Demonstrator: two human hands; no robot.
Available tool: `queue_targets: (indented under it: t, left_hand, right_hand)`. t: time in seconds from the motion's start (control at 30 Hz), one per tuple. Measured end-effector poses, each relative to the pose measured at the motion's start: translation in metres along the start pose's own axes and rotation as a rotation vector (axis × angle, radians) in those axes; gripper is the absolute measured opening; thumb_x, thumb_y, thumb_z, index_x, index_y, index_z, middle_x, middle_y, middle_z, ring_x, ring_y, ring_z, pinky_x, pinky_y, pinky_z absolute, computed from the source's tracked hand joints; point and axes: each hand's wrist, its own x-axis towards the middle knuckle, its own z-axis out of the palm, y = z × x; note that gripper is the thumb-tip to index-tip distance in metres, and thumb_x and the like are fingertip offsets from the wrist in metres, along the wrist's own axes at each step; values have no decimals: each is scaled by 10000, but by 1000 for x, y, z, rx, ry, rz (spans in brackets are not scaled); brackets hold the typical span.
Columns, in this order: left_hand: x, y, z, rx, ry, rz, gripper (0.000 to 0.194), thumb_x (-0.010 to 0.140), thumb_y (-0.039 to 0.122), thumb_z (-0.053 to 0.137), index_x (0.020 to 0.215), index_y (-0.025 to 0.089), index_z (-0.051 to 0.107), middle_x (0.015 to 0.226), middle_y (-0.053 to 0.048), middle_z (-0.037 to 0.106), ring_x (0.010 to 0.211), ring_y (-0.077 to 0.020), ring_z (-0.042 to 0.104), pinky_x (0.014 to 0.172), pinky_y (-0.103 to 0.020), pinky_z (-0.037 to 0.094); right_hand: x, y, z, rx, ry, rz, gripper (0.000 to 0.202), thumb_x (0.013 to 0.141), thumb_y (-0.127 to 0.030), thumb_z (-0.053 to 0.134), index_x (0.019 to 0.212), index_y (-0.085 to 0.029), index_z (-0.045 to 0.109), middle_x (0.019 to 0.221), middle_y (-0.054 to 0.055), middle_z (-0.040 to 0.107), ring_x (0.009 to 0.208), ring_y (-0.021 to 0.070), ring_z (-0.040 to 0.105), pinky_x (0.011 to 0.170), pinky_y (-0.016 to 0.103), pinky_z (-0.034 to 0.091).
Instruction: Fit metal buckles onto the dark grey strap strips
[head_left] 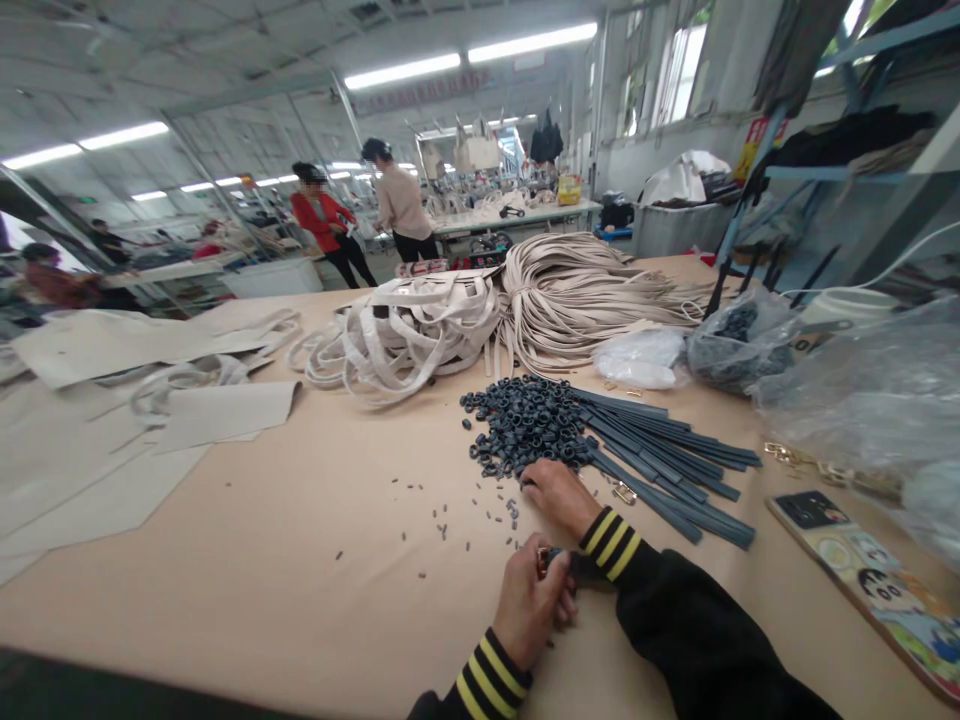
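Observation:
My left hand (529,600) is closed around a dark blue-grey strap piece with a gold-coloured buckle (543,560); most of it is hidden by my fingers. Just beyond, my right hand (562,497) reaches to the near edge of a heap of dark strap loops (525,425). Its fingers are bent down, and a dark loop (528,484) shows at the fingertips. Flat dark straps (660,450) fan out to the right of the heap. Another gold buckle (624,492) lies beside them. Small dark bits (442,525) are scattered on the tan table (285,590).
Beige webbing (412,335) and a bundle of beige straps (570,290) lie behind the heap. Canvas pieces (90,440) cover the left side. Plastic bags (862,380), gold hardware (795,458) and a phone (870,590) are at right. Two people (401,205) stand beyond the table.

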Motion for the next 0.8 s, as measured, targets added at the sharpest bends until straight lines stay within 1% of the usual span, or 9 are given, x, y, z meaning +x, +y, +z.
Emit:
queue_targets:
  t: [0.07, 0.17, 0.2, 0.27, 0.37, 0.43, 0.6, 0.7, 0.8]
  left_hand:
    - [1, 1, -1, -43, 10, 7, 295, 782, 426, 453, 747, 138, 400, 528, 20, 540, 348, -53, 460, 328, -140, 339]
    - [4, 3, -2, -99, 40, 1, 311, 769, 432, 477, 763, 127, 416, 560, 9, 558, 369, -57, 481, 349, -151, 376]
    - [4, 4, -2, -114, 49, -7, 313, 764, 431, 486, 770, 125, 420, 575, 5, 564, 381, -62, 492, 354, -155, 385]
    - [5, 5, -3, -132, 58, -10, 314, 761, 426, 495, 784, 121, 427, 595, -3, 574, 401, -70, 510, 361, -160, 396]
    - [5, 6, -3, -137, 66, 6, 307, 760, 418, 500, 790, 120, 432, 595, -3, 574, 410, -72, 516, 362, -157, 395]
    - [4, 6, -3, -146, 64, 13, 300, 761, 411, 501, 787, 121, 430, 591, 0, 571, 417, -73, 520, 368, -156, 394]
    - [1, 4, -4, -151, 32, 28, 287, 769, 398, 497, 782, 121, 424, 572, 6, 565, 416, -66, 512, 383, -156, 398]
    - [1, 4, -4, -161, 22, 39, 283, 770, 392, 498, 773, 121, 418, 576, 1, 569, 420, -66, 516, 383, -153, 397]
    - [1, 6, -4, -174, 17, 40, 271, 777, 381, 485, 757, 122, 410, 532, 2, 559, 382, -63, 493, 365, -152, 384]
  right_hand:
    - [-13, 5, -14, 119, 10, 29, 195, 809, -191, 433, 832, -159, 624, 787, 46, 632, 771, 145, 589, 744, 249, 426]
    - [-41, 11, -35, 488, -5, 181, 210, 812, -235, 413, 890, -150, 588, 728, 30, 630, 633, 121, 592, 620, 233, 466]
    - [-52, 12, -38, 617, -12, 243, 201, 801, -246, 423, 896, -144, 568, 724, 31, 627, 608, 123, 591, 572, 231, 472]
    - [-73, 13, -38, 769, -21, 325, 175, 777, -259, 450, 873, -141, 537, 718, 33, 617, 593, 128, 586, 515, 226, 472]
    - [-95, 12, -26, 759, -32, 368, 136, 757, -242, 468, 806, -146, 549, 645, 16, 585, 546, 123, 557, 496, 229, 462]
    - [-101, 11, -16, 713, -13, 391, 134, 755, -218, 451, 791, -150, 561, 641, 16, 577, 545, 124, 553, 509, 236, 464]
    - [-98, 5, -3, 716, 86, 426, 65, 733, -182, 452, 747, -158, 511, 647, 13, 569, 544, 133, 575, 511, 242, 476]
    - [-96, 1, -2, 723, 68, 423, 98, 741, -210, 464, 728, -149, 540, 637, 30, 594, 559, 147, 587, 526, 255, 487]
    - [-97, -1, -1, 822, 16, 438, 188, 760, -278, 474, 795, -130, 584, 701, 59, 631, 639, 169, 611, 590, 277, 512]
